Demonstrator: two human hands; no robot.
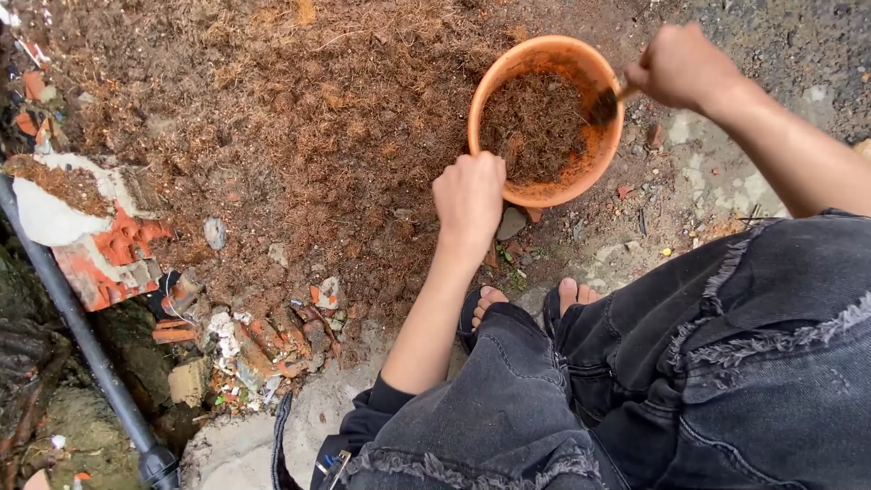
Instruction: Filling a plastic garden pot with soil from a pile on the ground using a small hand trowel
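Head view is showing me crouching over an orange pot [581, 63] sitting on the ground just ahead of my feet. My left hand [469, 195] is clenching around the near rim of the pot, steadying it, and my right hand [680, 65] is closing on the handle of a small trowel [606, 106], whose dark blade is dipping into the pot at its far right side. The pot is sitting between my two hands, and it is holding a loose brown fibrous mix [535, 127] filling it roughly halfway.

I am judging the pot to be thin plastic: light by itself, a little flexible at the rim, but growing heavier with the fill, so gripping the rim with thumb inside seems the surest hold. The fibre looks dry, soft and crumbly, likely to spill if tipped.

To the left of my left hand the same fibre pile [299, 118] is spreading over the ground, with broken bricks [113, 259] and a dark pipe [82, 345] beyond it.
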